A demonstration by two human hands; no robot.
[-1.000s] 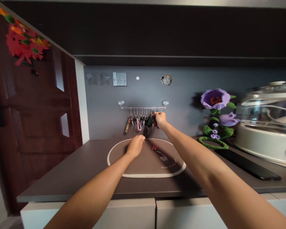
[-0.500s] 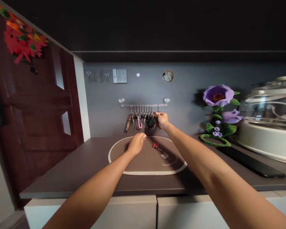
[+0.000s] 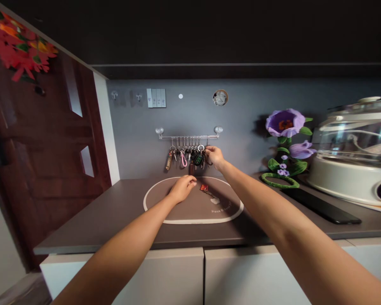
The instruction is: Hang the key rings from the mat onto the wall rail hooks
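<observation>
A clear rail (image 3: 190,137) on two suction cups is fixed to the back wall, its hooks hung with several bunches of keys (image 3: 186,154). At its right end my right hand (image 3: 214,156) pinches a key ring by the last hook; a dark looped part (image 3: 208,162) shows below the fingertips, the rest hidden by the fingers. Low over the oval brown mat (image 3: 158,207) is my left hand (image 3: 182,188), fingers loosely bent and apart, with nothing visible in them. Just right of it a small red tag (image 3: 204,187) with a dark cord lies on the mat.
Purple artificial flowers (image 3: 285,123) in a green ring base, a black phone-like slab (image 3: 322,206) and a cream appliance with a clear cover (image 3: 346,173) stand or lie on the right. A dark cabinet (image 3: 209,34) overhangs the counter. A brown door (image 3: 51,140) is at left.
The view has shifted slightly. My left hand's fingers have loosened and spread a little. My right hand stays at the rail's right end, a dark loop now showing more plainly under its fingers.
</observation>
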